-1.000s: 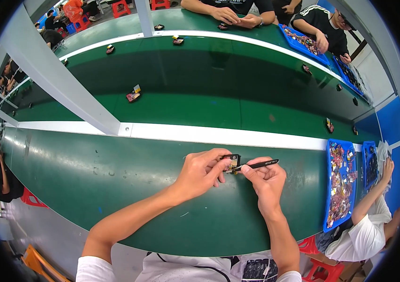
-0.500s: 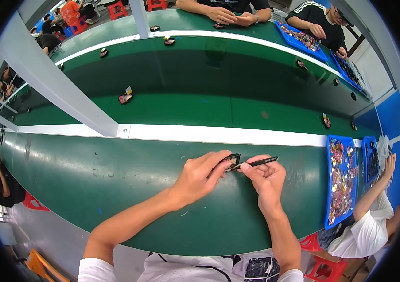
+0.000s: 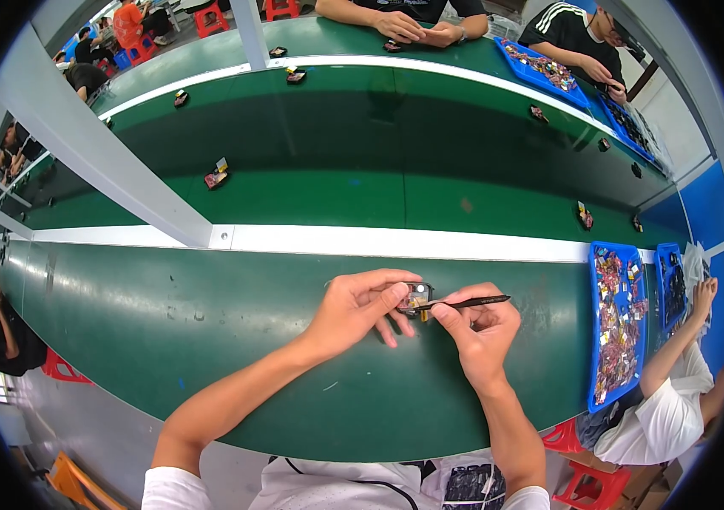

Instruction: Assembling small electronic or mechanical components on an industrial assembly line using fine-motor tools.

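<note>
Between thumb and fingers my left hand (image 3: 360,308) holds a small black-edged electronic casing (image 3: 418,295), its inside with small parts turned up toward me. A little yellow piece shows at its lower edge. My right hand (image 3: 482,327) is closed around black tweezers (image 3: 481,302). Their tip reaches the casing's right side; whether it grips any part is too small to tell. Both hands are just above the green worktable (image 3: 234,331).
To the right stand a blue tray (image 3: 593,340) heaped with small coloured parts and another blue tray (image 3: 670,285) with black pieces. Beyond a white rail (image 3: 362,242), a green conveyor belt (image 3: 311,191) carries scattered casings (image 3: 217,176). Co-workers sit opposite and at right.
My left hand has turned the casing so its inside faces up. The tweezers are tilted flatter, tip still at the casing. Casings on the belt have shifted slightly left.
</note>
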Tool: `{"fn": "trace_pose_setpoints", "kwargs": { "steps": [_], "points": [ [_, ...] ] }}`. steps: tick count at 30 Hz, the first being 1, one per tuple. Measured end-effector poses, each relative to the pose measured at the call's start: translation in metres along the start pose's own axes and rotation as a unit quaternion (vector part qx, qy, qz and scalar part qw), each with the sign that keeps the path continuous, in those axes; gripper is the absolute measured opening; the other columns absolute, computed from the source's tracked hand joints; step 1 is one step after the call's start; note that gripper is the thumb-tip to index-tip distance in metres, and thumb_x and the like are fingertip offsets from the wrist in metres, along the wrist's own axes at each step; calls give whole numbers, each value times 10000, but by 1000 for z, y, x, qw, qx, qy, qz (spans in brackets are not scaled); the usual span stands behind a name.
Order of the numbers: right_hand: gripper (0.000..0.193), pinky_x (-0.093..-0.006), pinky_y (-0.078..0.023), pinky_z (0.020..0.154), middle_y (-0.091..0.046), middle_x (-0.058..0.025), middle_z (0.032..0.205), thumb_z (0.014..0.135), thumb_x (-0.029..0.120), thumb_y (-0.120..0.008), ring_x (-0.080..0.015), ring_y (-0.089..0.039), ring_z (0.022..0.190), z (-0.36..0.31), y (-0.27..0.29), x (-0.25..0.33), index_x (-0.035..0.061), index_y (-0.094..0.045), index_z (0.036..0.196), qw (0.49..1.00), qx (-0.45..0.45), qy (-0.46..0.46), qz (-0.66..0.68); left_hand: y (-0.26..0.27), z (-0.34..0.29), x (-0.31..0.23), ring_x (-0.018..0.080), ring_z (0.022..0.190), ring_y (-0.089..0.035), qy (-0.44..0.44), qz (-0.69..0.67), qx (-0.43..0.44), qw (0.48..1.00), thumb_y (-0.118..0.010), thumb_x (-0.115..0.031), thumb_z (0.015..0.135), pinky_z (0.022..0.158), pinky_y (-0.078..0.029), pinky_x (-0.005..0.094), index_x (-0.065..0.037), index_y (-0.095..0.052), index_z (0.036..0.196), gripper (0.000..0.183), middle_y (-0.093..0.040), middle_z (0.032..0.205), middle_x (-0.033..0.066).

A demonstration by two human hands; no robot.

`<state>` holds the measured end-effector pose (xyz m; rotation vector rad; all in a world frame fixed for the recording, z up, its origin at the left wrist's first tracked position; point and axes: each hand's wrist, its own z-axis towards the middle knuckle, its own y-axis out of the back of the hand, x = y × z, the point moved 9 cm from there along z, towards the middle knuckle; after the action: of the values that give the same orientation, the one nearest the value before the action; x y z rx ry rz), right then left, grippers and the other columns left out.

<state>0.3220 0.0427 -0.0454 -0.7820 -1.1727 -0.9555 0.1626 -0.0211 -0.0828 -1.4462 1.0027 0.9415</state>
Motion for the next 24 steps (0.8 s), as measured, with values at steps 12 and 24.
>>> {"fn": "trace_pose_setpoints", "kwargs": {
  "steps": [12, 24],
  "points": [
    [140, -194, -269, 436, -765, -76, 849, 778, -13, -861, -1, -428, 478, -4, -1, 11, 14, -731, 823, 993, -12, 92, -68, 1, 0, 1, 220, 748, -736, -2, -20, 7, 1000, -573, -173, 1057, 561, -608, 294, 69, -604, 1311, 352, -710, 1080, 159],
    [141, -191, -289, 431, -768, -75, 834, 765, -23, -853, -6, -450, 467, -3, -3, 10, 19, -731, 821, 992, 7, 96, -88, 2, 0, 3, 198, 728, -731, 0, -23, 6, 1000, -574, -140, 1053, 553, -594, 280, 57, -627, 1290, 313, -716, 1031, 139]
  ]
}}
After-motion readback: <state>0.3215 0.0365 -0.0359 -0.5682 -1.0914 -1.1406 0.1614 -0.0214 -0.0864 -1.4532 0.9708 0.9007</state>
